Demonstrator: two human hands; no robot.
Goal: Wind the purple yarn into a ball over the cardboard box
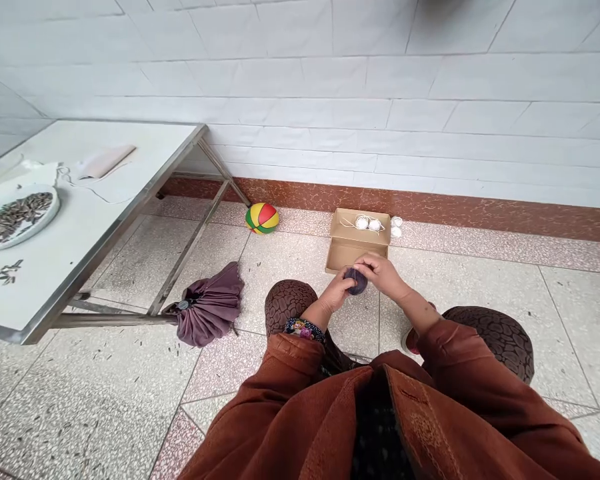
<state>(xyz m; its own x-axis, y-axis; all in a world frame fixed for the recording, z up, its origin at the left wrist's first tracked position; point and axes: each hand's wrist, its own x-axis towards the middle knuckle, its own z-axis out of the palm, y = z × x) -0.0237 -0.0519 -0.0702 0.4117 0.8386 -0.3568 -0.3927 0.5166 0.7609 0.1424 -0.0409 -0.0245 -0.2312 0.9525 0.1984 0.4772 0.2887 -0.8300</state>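
Between my knees, my left hand is wrapped round a dark purple ball of yarn. My right hand is at the ball's upper right, its thumb and fingers pinched together; what they pinch, perhaps a strand, is too small to make out. Just beyond my hands an open cardboard box lies on the floor. On its raised lid rest two white balls of string with loose ends. Two more small white balls lie right of the lid, by the wall.
A metal-framed table stands at the left, bearing a tray of seeds and a folded cloth. Below its near leg sits a gathered purple bag. A colourful ball lies near the white wall. Husks litter the floor.
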